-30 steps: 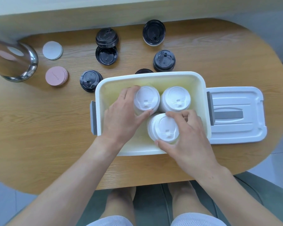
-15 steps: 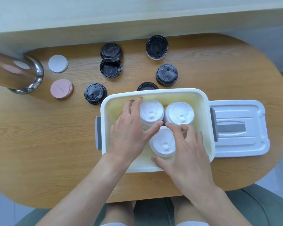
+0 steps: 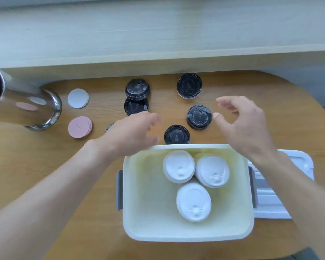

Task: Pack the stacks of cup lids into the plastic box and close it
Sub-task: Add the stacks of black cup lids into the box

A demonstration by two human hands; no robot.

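**Both hands out over the black lids, white stacks packed**

Head view: the box sits at the near edge of the table, open, with three white stacks standing upright inside and touching one another in a tight triangle toward its right half, which leaves the left half free for more. The box lid lies flat just beside the box on the right, within reach for closing.

Beyond the far rim lie the black lids, scattered singly and in short stacks. The left hand hangs over the table just past the box's far left corner, fingers loosely extended and holding nothing; it is blurred, and partly hides a black lid beneath it. The right hand hovers just right of a black stack, thumb and fingers spread in a wide curve, empty, shaped as if to close round that stack.

At far left stand a steel cylinder, a white disc and pink discs, apart from the task.
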